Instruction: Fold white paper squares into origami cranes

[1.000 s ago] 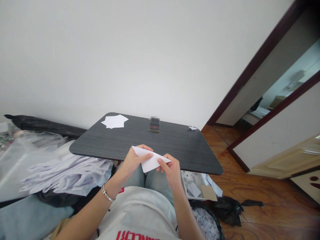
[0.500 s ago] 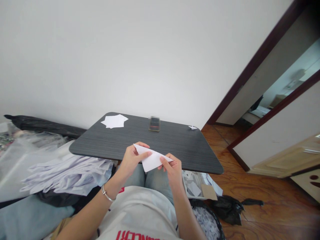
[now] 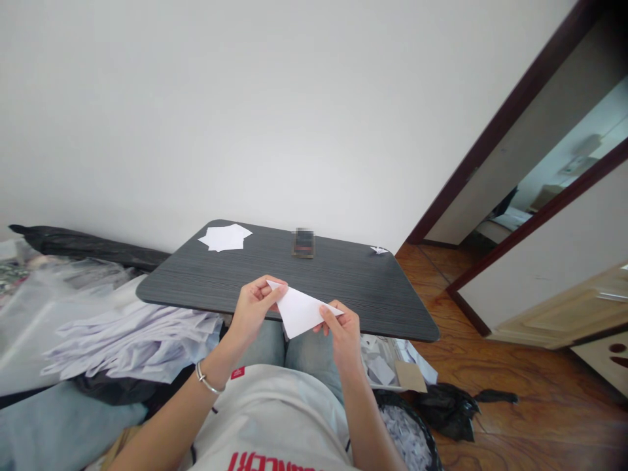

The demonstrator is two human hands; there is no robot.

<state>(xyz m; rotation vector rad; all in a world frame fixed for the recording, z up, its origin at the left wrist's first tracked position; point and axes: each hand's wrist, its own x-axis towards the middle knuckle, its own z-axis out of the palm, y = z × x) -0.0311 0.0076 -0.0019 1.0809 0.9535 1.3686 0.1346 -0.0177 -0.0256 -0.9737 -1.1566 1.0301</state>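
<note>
both hands, the left hand (image 3: 254,306) and right hand (image 3: 342,325), pinch a folded white paper triangle (image 3: 299,310) above the dark tabletop (image 3: 343,281).

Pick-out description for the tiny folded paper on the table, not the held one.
Find the dark table. At its far right corner, nearest the doorway, lies the tiny folded paper. Unlike the flat sheet stack at the far left, it is small, creased and alone.

Both bare forearms come up from 6 o'clock and converge. The left hand (image 3: 252,306) sits at 10 o'clock of the right hand (image 3: 343,324), each with thumb and fingers pinched together.
</note>
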